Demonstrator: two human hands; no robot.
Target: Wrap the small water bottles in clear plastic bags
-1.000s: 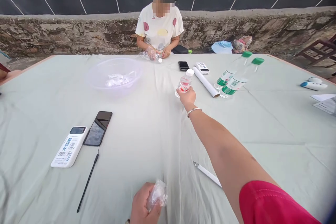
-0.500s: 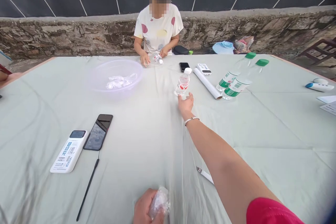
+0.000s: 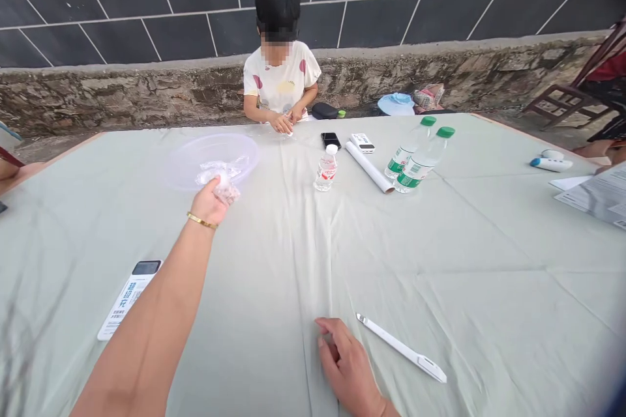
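Note:
My left hand point(image 3: 209, 202) reaches forward to the near edge of a pale purple translucent basin point(image 3: 248, 159). Its fingers are closed on a crumpled clear plastic bundle point(image 3: 227, 193) with something reddish showing inside. More crumpled clear plastic point(image 3: 237, 167) lies in the basin, partly hidden behind my hand. My right hand point(image 3: 346, 361) rests low over the tablecloth, holding nothing, its fingers loosely bent and apart. A white utility knife point(image 3: 401, 346) lies just right of it. Farther ahead, a small water bottle point(image 3: 325, 169) with a white cap stands upright.
Across the table a person point(image 3: 281, 88) handles something small. Two green-capped bottles point(image 3: 415, 166) and a white roll point(image 3: 369, 168) stand or lie at right. A power bank point(image 3: 124, 300) lies under my left forearm, a dark phone point(image 3: 330, 141) farther back, papers point(image 3: 596, 195) at far right.
My left hand has carried the plastic bundle from the front edge out to the basin. My right hand has drawn back from the small bottle, which stays standing. The person opposite has brought both hands together.

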